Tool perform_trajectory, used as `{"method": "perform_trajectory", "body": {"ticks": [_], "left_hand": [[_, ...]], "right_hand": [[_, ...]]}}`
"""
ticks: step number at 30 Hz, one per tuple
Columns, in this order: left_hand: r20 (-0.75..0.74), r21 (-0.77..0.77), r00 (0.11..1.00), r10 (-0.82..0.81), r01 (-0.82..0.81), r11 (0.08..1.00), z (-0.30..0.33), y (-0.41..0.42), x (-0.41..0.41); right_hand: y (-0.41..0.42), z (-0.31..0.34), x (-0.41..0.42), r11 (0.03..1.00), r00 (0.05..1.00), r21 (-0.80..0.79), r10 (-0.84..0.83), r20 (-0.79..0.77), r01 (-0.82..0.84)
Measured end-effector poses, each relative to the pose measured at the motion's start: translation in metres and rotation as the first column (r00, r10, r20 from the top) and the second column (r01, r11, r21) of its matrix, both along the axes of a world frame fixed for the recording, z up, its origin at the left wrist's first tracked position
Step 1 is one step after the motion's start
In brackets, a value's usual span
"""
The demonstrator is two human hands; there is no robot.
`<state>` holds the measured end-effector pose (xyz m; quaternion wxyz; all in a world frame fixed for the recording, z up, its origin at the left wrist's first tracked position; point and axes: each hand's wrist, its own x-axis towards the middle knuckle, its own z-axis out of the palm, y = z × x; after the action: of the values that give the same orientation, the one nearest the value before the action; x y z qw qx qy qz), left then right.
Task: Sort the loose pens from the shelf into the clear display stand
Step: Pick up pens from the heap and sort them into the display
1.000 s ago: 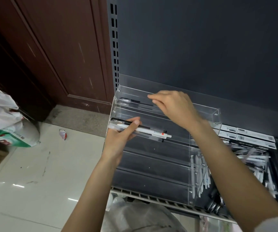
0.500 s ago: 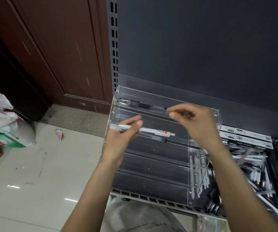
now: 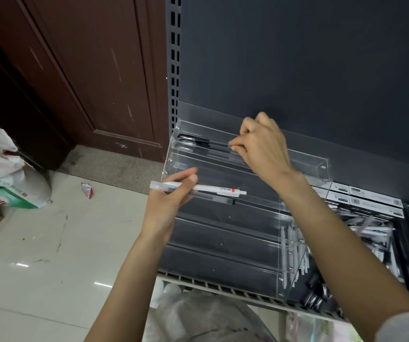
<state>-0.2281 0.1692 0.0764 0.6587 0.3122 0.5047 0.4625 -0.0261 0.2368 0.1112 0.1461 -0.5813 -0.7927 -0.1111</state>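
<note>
At frame centre, the left hand (image 3: pixel 171 201) grips a white pen (image 3: pixel 198 188) before the clear display stand (image 3: pixel 304 160). The right hand (image 3: pixel 262 149) pinches a black pen (image 3: pixel 206 142) in its top tier. Loose pens (image 3: pixel 366 225) lie right.

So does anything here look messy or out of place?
Yes. A crumpled red and white scrap lies on the scuffed floor tiles. To the right of the clear display stand, loose pens lie in a jumbled heap on the shelf, pointing every way. The stand's tiers are mostly bare.
</note>
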Motion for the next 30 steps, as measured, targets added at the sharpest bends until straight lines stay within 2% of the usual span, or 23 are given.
{"method": "perform_trajectory", "body": {"ticks": [3,5,8,11,14,17,19,21,25,30], "left_hand": [[-0.004,0.007,1.000,-0.004,0.004,1.000,-0.001,0.000,0.003],[0.000,0.012,1.000,-0.009,0.009,1.000,-0.001,0.001,0.007],[0.005,0.020,1.000,-0.029,0.029,0.999,0.000,0.002,0.011],[0.013,0.019,0.998,-0.066,0.066,0.998,0.003,0.001,0.021],[-0.008,0.038,0.993,-0.114,0.114,0.993,0.006,-0.001,0.035],[-0.005,0.049,0.992,-0.128,0.129,0.990,0.006,-0.002,0.042],[-0.035,0.064,0.994,-0.103,0.105,0.992,0.004,0.000,0.040],[-0.052,0.069,0.997,-0.065,0.068,0.995,0.001,0.002,0.037],[-0.060,0.089,0.998,-0.014,0.019,0.996,0.000,0.001,0.038],[-0.071,0.122,0.997,0.036,-0.027,0.992,0.002,-0.005,0.043]], "right_hand": [[-0.002,0.004,-0.001,0.998,1.000,-0.059,0.027,0.005,-0.026],[-0.019,0.012,-0.001,0.997,0.988,-0.079,-0.002,-0.154,-0.010],[-0.062,0.026,0.000,0.976,0.885,-0.202,-0.025,-0.464,-0.079],[-0.100,0.025,-0.001,0.925,0.865,-0.361,-0.081,-0.495,-0.121],[-0.112,0.013,0.003,0.934,0.844,-0.345,-0.113,-0.524,-0.089],[-0.119,0.007,0.026,0.982,0.868,-0.176,-0.147,-0.474,0.070],[-0.129,0.006,0.051,0.972,0.902,-0.047,-0.231,-0.365,0.230],[-0.140,0.004,0.073,0.949,0.923,0.011,-0.303,-0.237,0.314],[-0.138,-0.010,0.083,0.967,0.966,-0.050,-0.252,-0.055,0.250],[-0.118,-0.009,0.087,0.939,0.984,-0.294,-0.164,0.063,0.175]]}}
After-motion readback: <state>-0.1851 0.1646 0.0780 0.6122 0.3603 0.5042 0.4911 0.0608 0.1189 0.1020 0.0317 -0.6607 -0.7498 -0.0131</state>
